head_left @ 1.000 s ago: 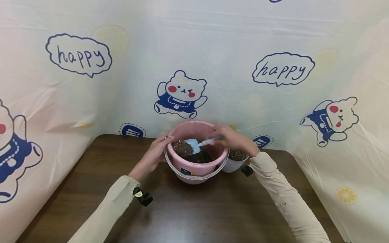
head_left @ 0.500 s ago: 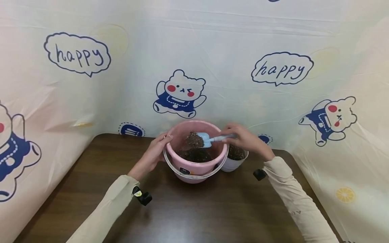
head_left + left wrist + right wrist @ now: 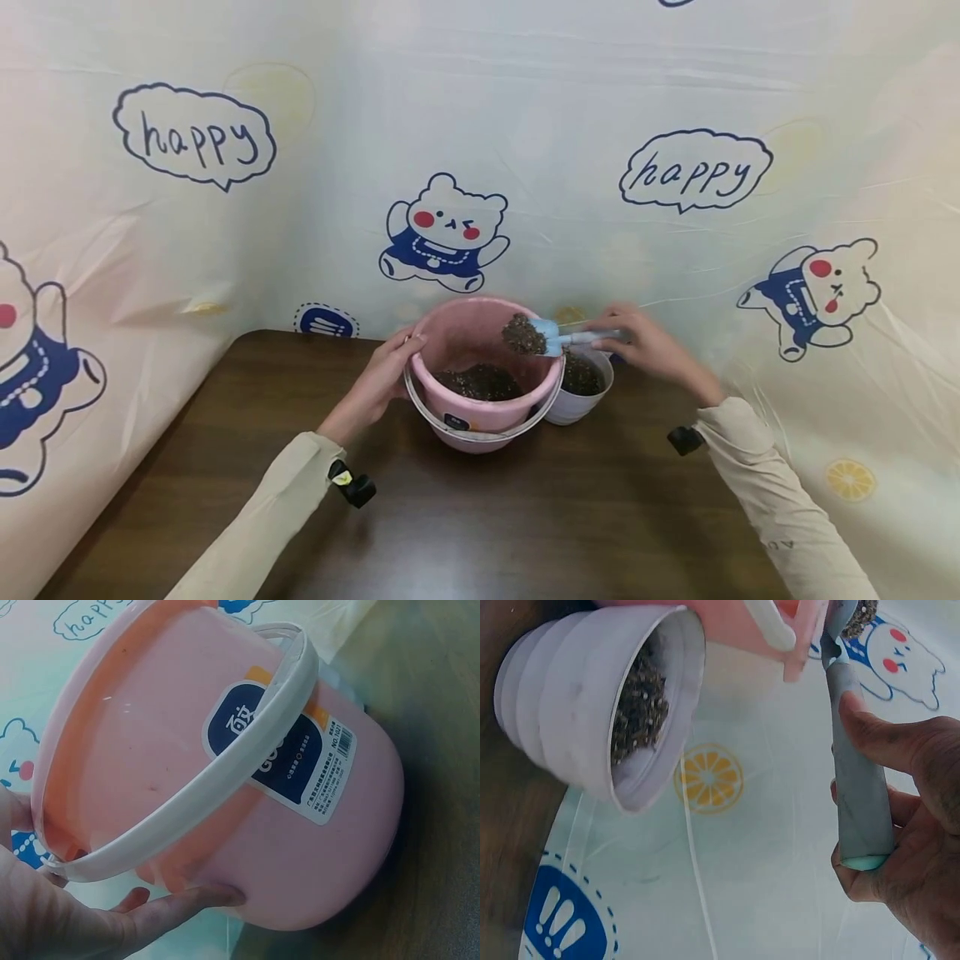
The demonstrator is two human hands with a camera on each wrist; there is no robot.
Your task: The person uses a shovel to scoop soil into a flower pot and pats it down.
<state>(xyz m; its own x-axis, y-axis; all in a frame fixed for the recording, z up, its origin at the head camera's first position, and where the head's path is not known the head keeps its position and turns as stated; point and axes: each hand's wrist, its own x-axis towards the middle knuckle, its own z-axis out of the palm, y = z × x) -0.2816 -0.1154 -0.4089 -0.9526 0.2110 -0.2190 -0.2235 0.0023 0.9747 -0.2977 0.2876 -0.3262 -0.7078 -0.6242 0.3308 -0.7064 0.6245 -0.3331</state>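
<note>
A pink bucket (image 3: 491, 414) with dark potting soil (image 3: 480, 382) inside stands on the table, its white handle (image 3: 202, 791) hanging down the front. My left hand (image 3: 386, 372) grips the bucket's left side, thumb at the rim and a finger against the outer wall. My right hand (image 3: 645, 342) holds a small garden trowel by its grey handle (image 3: 859, 772). The trowel's light blue blade (image 3: 551, 337) carries a heap of soil (image 3: 525, 334) above the bucket's right rim. Just right of the bucket is a white ribbed pot (image 3: 573, 407), partly filled with soil (image 3: 641, 712).
The brown wooden table (image 3: 465, 533) stretches in front of the bucket. A printed cloth backdrop (image 3: 555, 125) with bears and "happy" bubbles rises close behind the table and at both sides.
My right hand has lifted the soil-laden trowel out of the bucket's left part and carried it right, to the right rim. The left hand and bucket stay put.
</note>
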